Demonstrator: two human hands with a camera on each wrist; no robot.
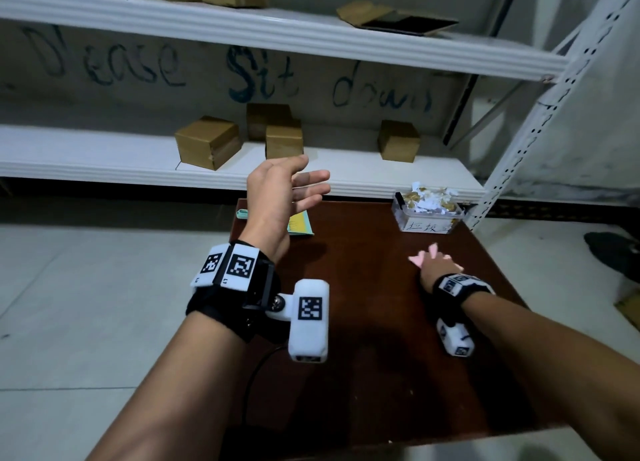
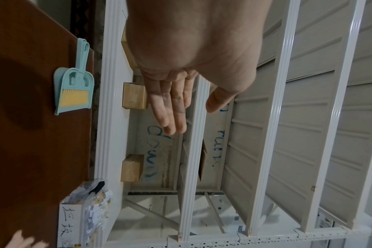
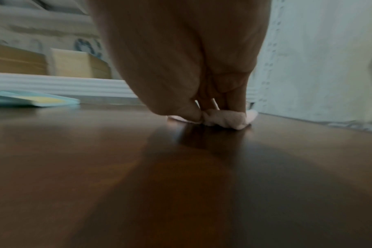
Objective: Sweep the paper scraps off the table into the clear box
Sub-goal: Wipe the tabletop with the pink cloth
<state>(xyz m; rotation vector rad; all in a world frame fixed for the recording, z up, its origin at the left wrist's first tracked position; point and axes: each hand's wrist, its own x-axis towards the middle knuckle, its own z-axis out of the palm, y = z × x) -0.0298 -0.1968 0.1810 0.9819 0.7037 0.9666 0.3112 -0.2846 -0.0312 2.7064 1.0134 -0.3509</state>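
My right hand [image 1: 429, 261] rests low on the dark wooden table [image 1: 363, 315], its thumb and fingers pinching a small bunch of pink paper scraps [image 1: 418, 260]. The right wrist view shows the pink scraps [image 3: 225, 120] pressed onto the tabletop between the thumb and fingers of that hand [image 3: 214, 112]. The clear box [image 1: 427, 218], heaped with white and tan scraps, stands at the table's far right corner, just beyond this hand. My left hand [image 1: 313, 171] hovers above the table's far left part, fingers straight and spread, holding nothing. That hand [image 2: 193, 117] looks bare in its own wrist view.
A light blue dustpan with a yellow-bristled brush [image 2: 74, 90] lies at the table's far left edge, under my left hand. White metal shelving [image 1: 242, 169] with several cardboard boxes stands right behind the table. Its perforated upright [image 1: 519, 155] rises beside the clear box.
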